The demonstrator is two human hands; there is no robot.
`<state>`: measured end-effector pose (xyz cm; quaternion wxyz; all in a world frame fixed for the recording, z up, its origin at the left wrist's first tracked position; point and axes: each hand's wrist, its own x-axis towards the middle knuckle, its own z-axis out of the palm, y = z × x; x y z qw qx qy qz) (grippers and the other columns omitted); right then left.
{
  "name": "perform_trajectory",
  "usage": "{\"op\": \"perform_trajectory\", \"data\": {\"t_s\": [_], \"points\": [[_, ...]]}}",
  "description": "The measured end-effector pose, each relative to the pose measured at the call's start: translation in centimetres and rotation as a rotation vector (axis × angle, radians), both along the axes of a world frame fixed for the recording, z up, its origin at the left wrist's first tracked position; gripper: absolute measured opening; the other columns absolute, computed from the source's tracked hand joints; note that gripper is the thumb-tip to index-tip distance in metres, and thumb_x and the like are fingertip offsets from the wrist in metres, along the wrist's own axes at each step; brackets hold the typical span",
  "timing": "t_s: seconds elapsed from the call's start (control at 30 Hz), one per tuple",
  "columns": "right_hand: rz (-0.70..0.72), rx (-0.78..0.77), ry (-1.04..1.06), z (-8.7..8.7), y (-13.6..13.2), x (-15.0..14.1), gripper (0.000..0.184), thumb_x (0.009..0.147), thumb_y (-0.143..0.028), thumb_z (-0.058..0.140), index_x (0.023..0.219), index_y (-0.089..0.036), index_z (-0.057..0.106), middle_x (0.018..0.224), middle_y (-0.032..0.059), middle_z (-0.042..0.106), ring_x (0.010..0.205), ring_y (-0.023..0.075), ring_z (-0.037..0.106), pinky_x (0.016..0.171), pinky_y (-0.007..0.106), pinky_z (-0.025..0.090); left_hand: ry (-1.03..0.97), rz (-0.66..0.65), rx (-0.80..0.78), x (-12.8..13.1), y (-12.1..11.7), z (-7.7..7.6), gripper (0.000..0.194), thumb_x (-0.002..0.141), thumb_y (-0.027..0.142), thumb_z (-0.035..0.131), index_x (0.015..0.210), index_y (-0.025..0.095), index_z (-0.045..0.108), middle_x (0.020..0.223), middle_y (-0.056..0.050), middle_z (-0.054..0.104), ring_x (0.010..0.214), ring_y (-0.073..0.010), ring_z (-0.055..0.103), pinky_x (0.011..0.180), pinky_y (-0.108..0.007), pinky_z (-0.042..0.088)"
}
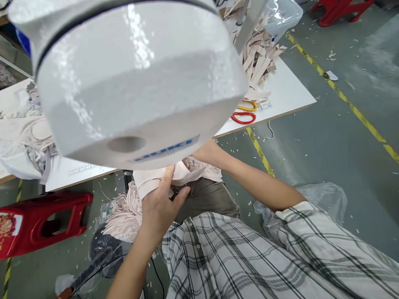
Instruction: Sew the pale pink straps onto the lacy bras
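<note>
A pale beige garment piece (151, 180) with smooth bands and lace hangs below the white sewing machine head (144, 90). My left hand (160, 199) grips its left part, with the index finger laid along the cloth and the thumb apart from it, below. At the lace side (212, 171) of the same piece is my right hand (202, 153); its fingers are hidden behind the machine head. The needle area is also hidden by the machine head.
Red-and-yellow-handled scissors (243, 117) lie near a heap of beige strips (258, 58) on the white table (292, 86). More beige pieces (17, 135) lie at left. A lace bundle (128, 214) hangs beside my legs. A red stool (40, 222) stands left.
</note>
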<state>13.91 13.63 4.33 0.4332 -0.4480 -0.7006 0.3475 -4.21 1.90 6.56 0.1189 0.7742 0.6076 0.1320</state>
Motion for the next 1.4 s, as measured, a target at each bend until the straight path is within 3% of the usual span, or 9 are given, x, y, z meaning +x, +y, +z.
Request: {"op": "perform_trajectory", "data": {"t_s": [0.2, 0.43, 0.63, 0.9, 1.13, 1.4], "points": [[0.012, 0.019, 0.024, -0.2, 0.1, 0.0, 0.010, 0.089, -0.027, 0.056, 0.091, -0.020, 0.063, 0.107, 0.0079, 0.063, 0.092, 0.0213, 0.058, 0.080, 0.038, 0.052, -0.030, -0.012, -0.003, -0.1, 0.0, -0.1, 0.067, 0.089, 0.047, 0.065, 0.147, 0.020, 0.045, 0.088, -0.005, 0.076, 0.067, -0.0181, 0.069, 0.051, -0.023, 0.040], [0.007, 0.040, 0.093, -0.7, 0.1, 0.1, 0.015, 0.088, -0.029, 0.058, 0.097, -0.019, 0.064, 0.112, 0.0077, 0.064, 0.087, 0.0196, 0.058, 0.084, 0.037, 0.049, -0.001, 0.009, 0.033, 0.1, -0.4, -0.2, 0.067, 0.088, 0.048, 0.066, 0.147, 0.025, 0.045, 0.113, -0.007, 0.075, 0.057, -0.0143, 0.066, 0.051, -0.024, 0.042], [0.012, 0.044, 0.129, -0.3, 0.0, 0.2, 0.010, 0.086, -0.025, 0.061, 0.091, -0.018, 0.062, 0.106, 0.0055, 0.063, 0.077, 0.0152, 0.053, 0.073, 0.031, 0.046, -0.027, 0.000, 0.053, 0.2, -0.8, 0.1, 0.063, 0.092, 0.049, 0.061, 0.147, 0.024, 0.045, 0.129, -0.010, 0.069, 0.059, -0.0144, 0.067, 0.054, -0.025, 0.045], [-0.041, 0.013, 0.267, -1.4, -0.8, 0.4, 0.011, 0.087, -0.028, 0.064, 0.095, -0.020, 0.062, 0.115, 0.0059, 0.059, 0.077, 0.0126, 0.055, 0.070, 0.028, 0.048, -0.009, 0.046, 0.031, 0.2, -1.2, 0.6, 0.059, 0.092, 0.050, 0.060, 0.144, 0.025, 0.048, 0.124, -0.009, 0.071, 0.047, -0.0104, 0.058, 0.051, -0.024, 0.041], [-0.098, -0.103, 0.338, -2.9, -2.5, 1.4, 0.021, 0.088, -0.038, 0.065, 0.099, -0.020, 0.061, 0.106, 0.0044, 0.057, 0.083, 0.0128, 0.057, 0.075, 0.028, 0.049, -0.002, 0.063, 0.057, 0.3, -1.2, 0.9, 0.058, 0.092, 0.049, 0.060, 0.142, 0.023, 0.049, 0.129, -0.010, 0.069, 0.075, -0.0188, 0.072, 0.057, -0.024, 0.046], [-0.094, -0.184, 0.297, -3.1, -3.4, 2.0, 0.021, 0.089, -0.038, 0.063, 0.097, -0.019, 0.062, 0.104, 0.0053, 0.059, 0.086, 0.0148, 0.058, 0.074, 0.029, 0.048, -0.045, 0.087, 0.071, 0.5, -1.3, 1.5, 0.055, 0.094, 0.048, 0.058, 0.140, 0.019, 0.049, 0.127, -0.012, 0.069, 0.064, -0.0145, 0.068, 0.057, -0.024, 0.047]]}}
